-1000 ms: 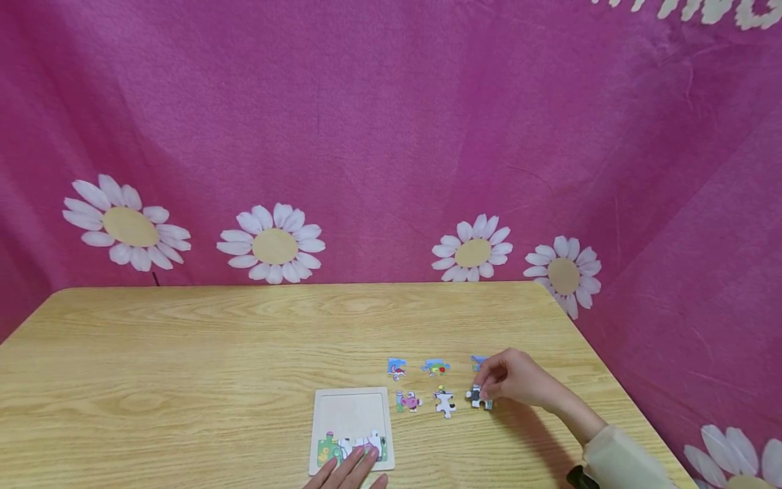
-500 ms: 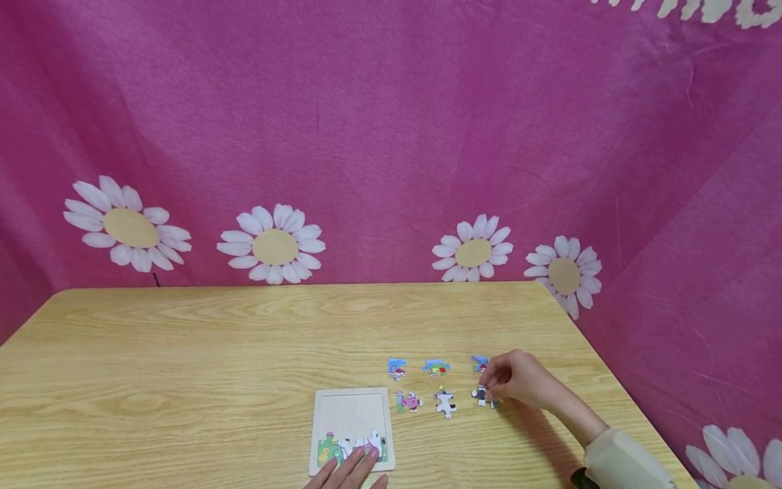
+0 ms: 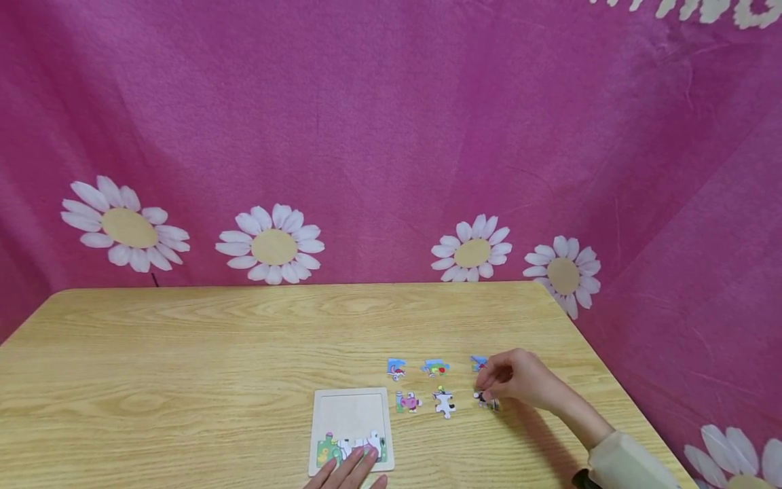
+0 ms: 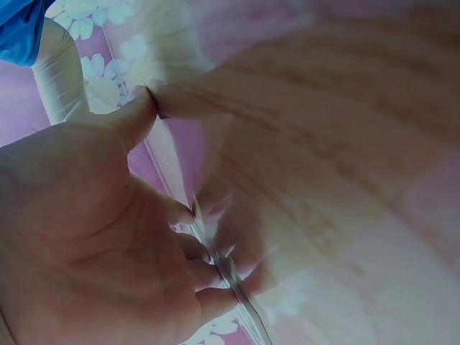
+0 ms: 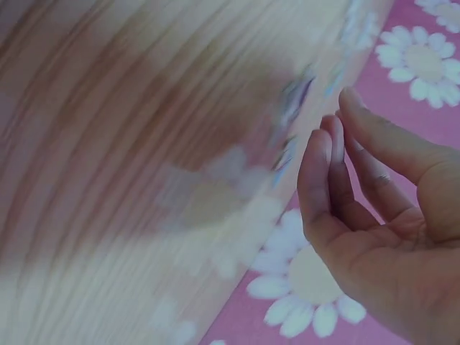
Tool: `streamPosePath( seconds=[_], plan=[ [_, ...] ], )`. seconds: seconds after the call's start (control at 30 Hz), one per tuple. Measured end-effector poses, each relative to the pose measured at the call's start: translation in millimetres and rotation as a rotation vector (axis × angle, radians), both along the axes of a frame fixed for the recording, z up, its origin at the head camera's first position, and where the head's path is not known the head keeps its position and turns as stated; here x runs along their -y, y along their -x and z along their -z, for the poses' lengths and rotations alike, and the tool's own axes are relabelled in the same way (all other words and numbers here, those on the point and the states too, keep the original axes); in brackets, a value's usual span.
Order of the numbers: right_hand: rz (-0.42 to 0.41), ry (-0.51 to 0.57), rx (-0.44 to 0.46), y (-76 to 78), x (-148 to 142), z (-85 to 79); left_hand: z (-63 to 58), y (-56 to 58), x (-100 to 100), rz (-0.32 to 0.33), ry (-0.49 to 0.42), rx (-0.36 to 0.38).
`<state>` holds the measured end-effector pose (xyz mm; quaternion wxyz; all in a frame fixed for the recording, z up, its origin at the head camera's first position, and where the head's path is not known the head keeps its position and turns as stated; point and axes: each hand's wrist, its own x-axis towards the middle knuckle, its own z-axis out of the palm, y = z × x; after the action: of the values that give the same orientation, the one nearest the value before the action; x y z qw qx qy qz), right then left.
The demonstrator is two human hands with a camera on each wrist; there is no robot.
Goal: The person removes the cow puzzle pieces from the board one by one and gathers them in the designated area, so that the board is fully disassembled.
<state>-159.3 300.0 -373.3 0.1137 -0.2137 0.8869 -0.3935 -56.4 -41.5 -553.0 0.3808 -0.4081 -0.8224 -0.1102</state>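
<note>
- The right hand (image 3: 519, 382) reaches over the right part of the wooden table (image 3: 183, 353), its fingertips (image 3: 489, 390) curled down onto a small puzzle piece (image 3: 487, 401) and pinching it.
- That piece lies on the table just under the fingers; it shows dark and white patches with a bit of green, and the hand hides part of it.
- In the right wrist view the fingers (image 5: 327, 180) look loosely bent and close together, and the picture is too blurred to show the piece.
- The left hand (image 3: 348, 473) lies at the near edge with straight fingers pressing on the lower part of the puzzle board (image 3: 351, 411).
- The board is a pale square tray; its bottom row is filled with green and white pieces (image 3: 351, 447), and the rest is bare.
- Loose pieces lie in two rows between the board and the right hand: a blue piece (image 3: 396, 368), a blue and yellow piece (image 3: 435, 367), a pink piece (image 3: 407, 401) and a white piece (image 3: 444, 402).
- Another blue piece (image 3: 478, 363) sits just behind the right hand's fingers.
- A pink cloth (image 3: 391, 136) printed with white daisies hangs behind the table.
</note>
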Motion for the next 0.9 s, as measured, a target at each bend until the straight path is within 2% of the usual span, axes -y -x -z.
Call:
streamPosePath(
  seconds=[0.2, 0.3, 0.57, 0.67, 0.77, 0.9],
  plan=[
    [-0.075, 0.139, 0.076, -8.2, 27, -3.5, -3.9, -3.0, 1, -0.007, 0.007, 0.034],
    [-0.134, 0.195, 0.1, -12.1, 44, -1.8, -4.7, -2.6, 1, -0.008, 0.008, 0.022],
    [-0.173, 0.247, 0.183, -16.8, 93, 6.2, -1.2, -2.9, 1, -0.022, 0.044, 0.054],
    [-0.201, 0.267, 0.2, -17.5, 114, 8.8, 4.4, 0.9, -1, -0.023, 0.036, 0.0],
    [-0.214, 0.266, 0.216, -18.1, 136, 9.9, 11.6, 8.4, -3, -0.03, 0.027, -0.119],
    [-0.237, 0.256, 0.228, -18.4, 162, 11.1, 20.5, 15.9, -4, -0.022, 0.009, -0.215]
  ],
)
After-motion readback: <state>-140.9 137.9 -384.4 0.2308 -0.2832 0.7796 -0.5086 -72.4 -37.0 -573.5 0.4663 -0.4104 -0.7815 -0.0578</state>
